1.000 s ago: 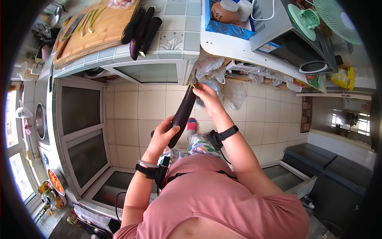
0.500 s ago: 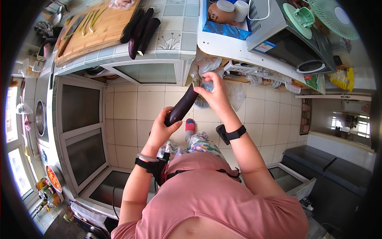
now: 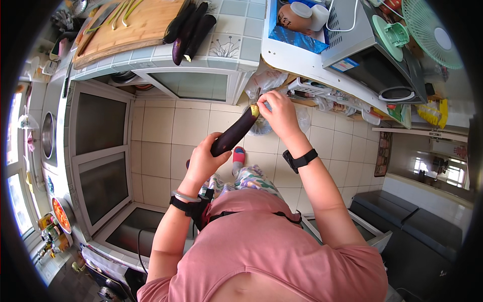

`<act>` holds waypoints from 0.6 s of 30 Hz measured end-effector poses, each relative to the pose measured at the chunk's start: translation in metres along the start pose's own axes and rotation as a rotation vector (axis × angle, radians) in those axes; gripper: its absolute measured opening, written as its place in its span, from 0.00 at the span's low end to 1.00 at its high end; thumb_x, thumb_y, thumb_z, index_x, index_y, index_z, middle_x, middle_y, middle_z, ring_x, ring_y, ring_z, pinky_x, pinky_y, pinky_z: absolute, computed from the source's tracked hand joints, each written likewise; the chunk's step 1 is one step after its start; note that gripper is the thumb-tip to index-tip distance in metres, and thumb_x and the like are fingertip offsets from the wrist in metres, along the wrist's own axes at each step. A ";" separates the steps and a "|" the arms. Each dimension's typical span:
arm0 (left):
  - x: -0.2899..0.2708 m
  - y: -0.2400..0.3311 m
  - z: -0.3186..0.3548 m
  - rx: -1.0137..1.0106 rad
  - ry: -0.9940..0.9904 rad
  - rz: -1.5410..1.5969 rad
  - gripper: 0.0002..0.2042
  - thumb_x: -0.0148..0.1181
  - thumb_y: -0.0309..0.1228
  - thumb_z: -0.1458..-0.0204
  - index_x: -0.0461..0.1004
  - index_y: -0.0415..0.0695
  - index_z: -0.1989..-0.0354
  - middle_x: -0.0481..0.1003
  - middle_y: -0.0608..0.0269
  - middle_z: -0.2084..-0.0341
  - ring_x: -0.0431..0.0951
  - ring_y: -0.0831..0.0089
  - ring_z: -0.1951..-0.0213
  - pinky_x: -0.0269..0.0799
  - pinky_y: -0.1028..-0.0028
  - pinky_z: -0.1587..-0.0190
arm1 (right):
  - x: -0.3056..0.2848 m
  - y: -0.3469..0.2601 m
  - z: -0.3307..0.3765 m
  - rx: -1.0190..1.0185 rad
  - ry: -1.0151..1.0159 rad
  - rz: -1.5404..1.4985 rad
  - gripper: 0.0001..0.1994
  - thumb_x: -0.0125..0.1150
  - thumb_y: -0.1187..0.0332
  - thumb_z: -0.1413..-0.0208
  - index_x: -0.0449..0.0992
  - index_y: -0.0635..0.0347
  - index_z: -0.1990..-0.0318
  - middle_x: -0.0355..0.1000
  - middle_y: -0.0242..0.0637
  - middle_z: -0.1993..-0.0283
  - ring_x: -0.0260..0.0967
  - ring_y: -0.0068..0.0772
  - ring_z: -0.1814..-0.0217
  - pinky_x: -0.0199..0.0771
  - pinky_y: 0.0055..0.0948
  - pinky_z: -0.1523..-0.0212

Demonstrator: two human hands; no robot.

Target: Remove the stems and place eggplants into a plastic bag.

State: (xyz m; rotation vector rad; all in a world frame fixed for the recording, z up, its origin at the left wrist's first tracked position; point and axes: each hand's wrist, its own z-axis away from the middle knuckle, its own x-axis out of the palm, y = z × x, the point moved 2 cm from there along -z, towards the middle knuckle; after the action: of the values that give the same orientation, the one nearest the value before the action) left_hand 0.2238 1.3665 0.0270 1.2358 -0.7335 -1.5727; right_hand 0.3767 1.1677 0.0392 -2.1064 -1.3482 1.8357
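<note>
My left hand [image 3: 205, 160] grips the lower part of a long dark purple eggplant [image 3: 234, 132] held out over the tiled floor. The eggplant's far end shows a pale cut face. My right hand [image 3: 278, 111] is closed at that cut end, with a thin blade-like thing poking up from it; I cannot make out what it is. Three more eggplants [image 3: 188, 29] lie on the tiled counter [image 3: 236, 35] beside a wooden cutting board [image 3: 133, 25].
A clear plastic bag [image 3: 264, 123] lies on the floor under the eggplant's tip. A white shelf [image 3: 312, 65] with a microwave [image 3: 375, 65] and a green fan [image 3: 432, 32] stands on the right. Glass-fronted cabinet doors [image 3: 100, 156] line the left.
The eggplant has dropped from steep to a flatter tilt. Its stem end is now cut off, leaving a pale face. My right hand stays at that end.
</note>
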 end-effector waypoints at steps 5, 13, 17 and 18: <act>-0.003 0.003 -0.001 0.042 0.025 -0.151 0.24 0.69 0.33 0.59 0.72 0.42 0.51 0.77 0.49 0.64 0.79 0.53 0.62 0.73 0.63 0.58 | 0.006 -0.005 0.000 -0.061 0.013 -0.015 0.06 0.64 0.70 0.50 0.72 0.60 0.69 0.71 0.38 0.64 0.69 0.46 0.63 0.70 0.39 0.59; -0.004 0.000 -0.005 0.025 0.008 -0.088 0.24 0.69 0.34 0.59 0.72 0.41 0.51 0.78 0.50 0.65 0.79 0.56 0.63 0.73 0.64 0.57 | 0.030 0.017 0.003 0.171 0.081 -0.193 0.05 0.61 0.70 0.46 0.73 0.60 0.67 0.72 0.42 0.65 0.70 0.46 0.65 0.72 0.38 0.63; -0.006 -0.004 -0.007 -0.034 -0.078 0.074 0.24 0.69 0.33 0.56 0.71 0.40 0.49 0.77 0.53 0.67 0.78 0.67 0.65 0.72 0.70 0.58 | 0.041 0.038 0.001 0.436 0.128 -0.488 0.06 0.57 0.71 0.41 0.71 0.64 0.66 0.73 0.38 0.67 0.74 0.33 0.68 0.75 0.29 0.66; -0.006 -0.007 -0.007 -0.035 -0.078 0.075 0.24 0.69 0.33 0.56 0.71 0.40 0.49 0.77 0.53 0.67 0.78 0.67 0.65 0.72 0.70 0.58 | 0.043 0.040 -0.001 0.588 0.142 -0.719 0.06 0.56 0.70 0.40 0.70 0.64 0.65 0.73 0.38 0.66 0.75 0.31 0.70 0.76 0.27 0.68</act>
State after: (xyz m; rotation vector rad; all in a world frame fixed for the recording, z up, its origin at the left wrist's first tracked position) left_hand 0.2287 1.3756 0.0212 1.1139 -0.7898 -1.5733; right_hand 0.3966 1.1701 -0.0160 -1.2143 -1.1237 1.4806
